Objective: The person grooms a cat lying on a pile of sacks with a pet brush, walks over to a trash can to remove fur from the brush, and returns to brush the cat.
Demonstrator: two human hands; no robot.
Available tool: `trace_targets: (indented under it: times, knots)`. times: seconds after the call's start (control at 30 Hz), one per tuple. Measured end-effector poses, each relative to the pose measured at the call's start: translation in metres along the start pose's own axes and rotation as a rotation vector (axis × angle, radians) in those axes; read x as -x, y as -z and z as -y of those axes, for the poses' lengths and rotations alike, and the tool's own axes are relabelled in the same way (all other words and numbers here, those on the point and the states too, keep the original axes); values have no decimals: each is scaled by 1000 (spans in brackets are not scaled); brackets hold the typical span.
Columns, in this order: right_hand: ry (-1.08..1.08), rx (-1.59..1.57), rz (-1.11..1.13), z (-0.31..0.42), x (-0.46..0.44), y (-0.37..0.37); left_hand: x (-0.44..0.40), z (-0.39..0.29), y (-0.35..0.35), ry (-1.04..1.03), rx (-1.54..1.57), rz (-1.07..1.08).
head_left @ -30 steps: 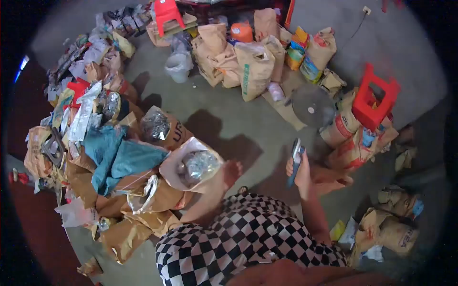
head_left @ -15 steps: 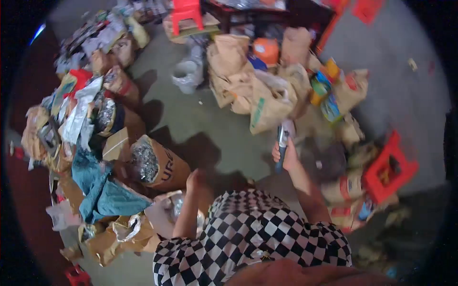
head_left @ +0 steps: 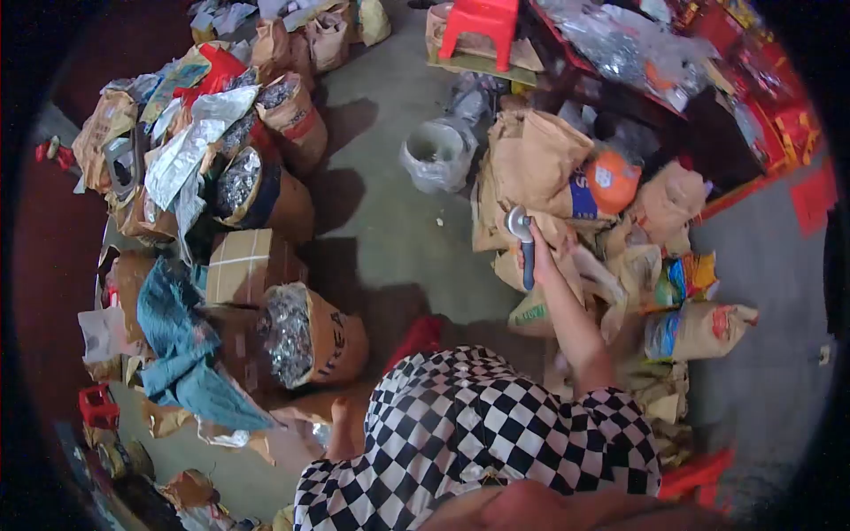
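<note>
My right hand [head_left: 542, 258] is closed around the dark blue handle of a hand tool with a rounded silver metal head [head_left: 519, 223]; its exact kind is not clear. It is held out above several brown paper sacks [head_left: 542, 150]. My left hand [head_left: 340, 411] hangs low beside my checkered shirt [head_left: 496, 416], and its fingers do not show clearly. Near it stands an open brown sack [head_left: 341, 341] full of shiny, clear-looking pieces, with a teal woven cloth or sack [head_left: 181, 354] to its left.
A cardboard box [head_left: 252, 265] and several filled sacks [head_left: 288, 199] line the left side. A plastic-lined bin [head_left: 436, 157] stands ahead on the floor. A red stool [head_left: 478, 26] is at the back, beside a table [head_left: 611, 49] heaped with plastic. An orange bundle [head_left: 613, 181] rests among the right-hand sacks.
The view has turned to the right, so the sacks and bin sit differently. My right hand has gone forward and up with the tool. My left hand is lower and nearer my body.
</note>
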State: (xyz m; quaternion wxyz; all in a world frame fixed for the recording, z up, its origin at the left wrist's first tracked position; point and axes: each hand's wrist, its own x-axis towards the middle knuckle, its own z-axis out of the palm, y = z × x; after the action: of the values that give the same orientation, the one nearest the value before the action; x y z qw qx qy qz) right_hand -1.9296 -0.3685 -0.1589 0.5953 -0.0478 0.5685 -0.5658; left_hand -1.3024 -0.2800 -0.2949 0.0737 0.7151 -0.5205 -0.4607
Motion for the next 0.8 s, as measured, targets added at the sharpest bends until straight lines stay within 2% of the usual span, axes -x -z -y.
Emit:
trace_targets:
  times: [0.07, 0.1, 0.13, 0.2, 0.23, 0.27, 0.3, 0.37, 0.43, 0.5, 0.57, 0.63, 0.7, 0.77, 0.8]
  knots:
    - [15, 48, 24, 45, -54, -22, -20, -36, -17, -27, -62, 79]
    - [44, 52, 25, 38, -62, -38, -44, -38, -12, -45, -63, 107]
    - [29, 77, -109, 49, -75, -45, -58, -50, -14, -5, 42, 106]
    - [13, 117, -123, 78, -123, -52, -84, -68, -12, 107, 414, 33]
    - [19, 151, -141, 94, -152, -57, -97, -85, -8, 109, 481, -5]
    - [57, 219, -97, 109, -178, -65, -105, -108, -7, 0, 366, -73]
    - [48, 226, -87, 122, -207, -74, -108, -129, -7, 11, 371, -82]
    - [2, 249, -115, 117, -273, -89, -121, -146, -3, -146, 436, -192]
    - [-54, 315, -80, 125, -337, -98, -104, -179, -20, -47, 526, -294]
    - [-108, 341, -112, 125, -401, -106, -80, -179, -32, 122, 131, -281]
    - [-169, 295, -88, 114, -451, -120, -47, -133, -59, 255, -172, -229]
    - [-156, 244, -145, 103, -494, -120, -12, -136, -71, 196, -411, -6]
    - [-208, 246, -110, 109, -527, -127, -2, -160, -81, 284, -376, 224]
    - [-216, 338, -163, 103, -558, -128, -8, -182, -90, 180, -467, 179]
    - [-229, 276, -179, 75, -556, -131, -24, -146, -90, 208, -296, 41]
